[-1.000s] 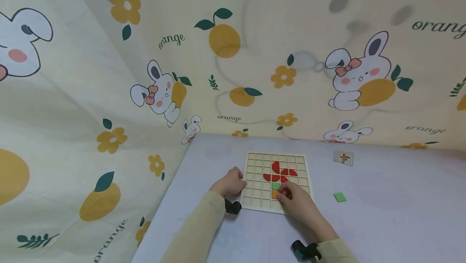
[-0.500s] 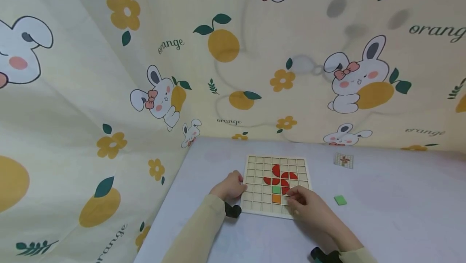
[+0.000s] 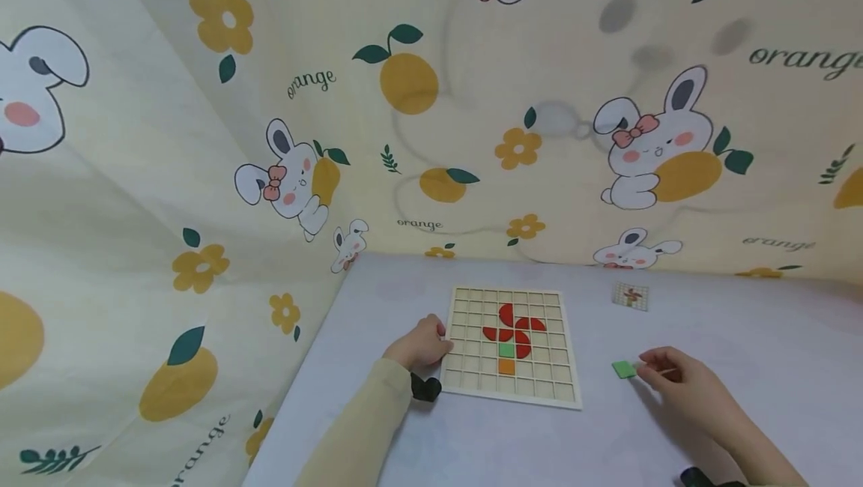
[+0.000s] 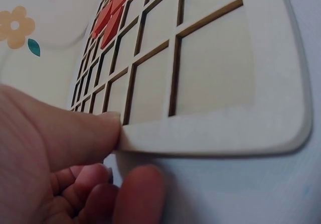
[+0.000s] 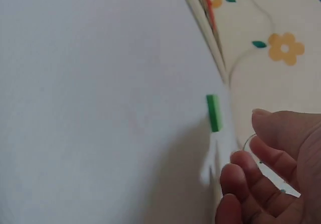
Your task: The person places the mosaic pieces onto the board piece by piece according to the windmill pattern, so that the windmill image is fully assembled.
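Note:
A square wooden grid board (image 3: 553,397) lies on the table, seen close up in the left wrist view as a pale rim (image 4: 225,139) around square cells. My left hand (image 3: 419,345) holds its left edge, the thumb (image 4: 95,138) on the rim and curled fingers beside it. Red quarter-round pieces (image 3: 522,345) form a pinwheel in the cells, with a green square tile (image 3: 506,350) and an orange square tile (image 3: 506,367) below. Right of the board, my right hand (image 3: 691,386) hovers by a loose green tile (image 5: 214,113), fingertips close to its edge and nothing between them.
A small picture card (image 3: 631,296) showing a red pinwheel on a grid lies at the back right of the table. A cloth (image 3: 472,112) printed with rabbits and oranges hangs behind and to the left of the white tabletop (image 3: 526,442).
My right hand has left the orange tile in the board and moved right across the table to the loose green tile. The left hand stays at the board's edge.

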Action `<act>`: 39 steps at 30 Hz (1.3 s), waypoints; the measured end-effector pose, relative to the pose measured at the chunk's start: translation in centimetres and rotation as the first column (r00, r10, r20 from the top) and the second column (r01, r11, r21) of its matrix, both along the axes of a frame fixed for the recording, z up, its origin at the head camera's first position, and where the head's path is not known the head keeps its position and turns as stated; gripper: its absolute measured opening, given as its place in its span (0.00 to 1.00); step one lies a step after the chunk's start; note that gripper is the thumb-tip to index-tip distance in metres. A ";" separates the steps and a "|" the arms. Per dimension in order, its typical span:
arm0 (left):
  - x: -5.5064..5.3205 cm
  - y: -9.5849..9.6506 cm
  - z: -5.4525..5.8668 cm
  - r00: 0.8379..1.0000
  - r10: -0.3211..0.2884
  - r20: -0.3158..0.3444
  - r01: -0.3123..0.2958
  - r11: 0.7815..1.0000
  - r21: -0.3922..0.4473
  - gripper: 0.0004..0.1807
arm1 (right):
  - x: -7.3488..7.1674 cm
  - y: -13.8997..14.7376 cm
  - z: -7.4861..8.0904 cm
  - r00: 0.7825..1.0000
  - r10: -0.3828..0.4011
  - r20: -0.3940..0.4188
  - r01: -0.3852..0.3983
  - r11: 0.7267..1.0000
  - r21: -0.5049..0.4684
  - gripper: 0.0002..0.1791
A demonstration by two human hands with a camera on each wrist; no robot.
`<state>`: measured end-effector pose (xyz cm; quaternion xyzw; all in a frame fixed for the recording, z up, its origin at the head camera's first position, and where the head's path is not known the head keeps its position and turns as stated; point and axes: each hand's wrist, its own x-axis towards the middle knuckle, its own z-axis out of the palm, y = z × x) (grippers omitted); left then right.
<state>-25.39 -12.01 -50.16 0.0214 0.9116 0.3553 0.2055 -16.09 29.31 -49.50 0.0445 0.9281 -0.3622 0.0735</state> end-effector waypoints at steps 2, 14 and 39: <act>-0.1 0.0 -0.1 1.000 -0.002 0.002 0.002 1.000 -0.004 0.13 | -0.1 0.4 -0.3 0.999 0.001 0.038 -0.001 1.000 -0.007 0.35; -0.1 -0.5 -0.1 1.000 -0.001 0.002 0.001 1.000 -0.011 0.13 | -1.4 -1.2 -1.3 0.993 0.050 0.109 -0.050 0.999 -0.009 0.43; -0.2 0.1 -0.1 1.000 -0.010 0.013 0.010 1.000 -0.014 0.12 | -0.1 -2.0 -1.6 0.999 -0.006 -0.053 0.011 0.996 0.090 0.23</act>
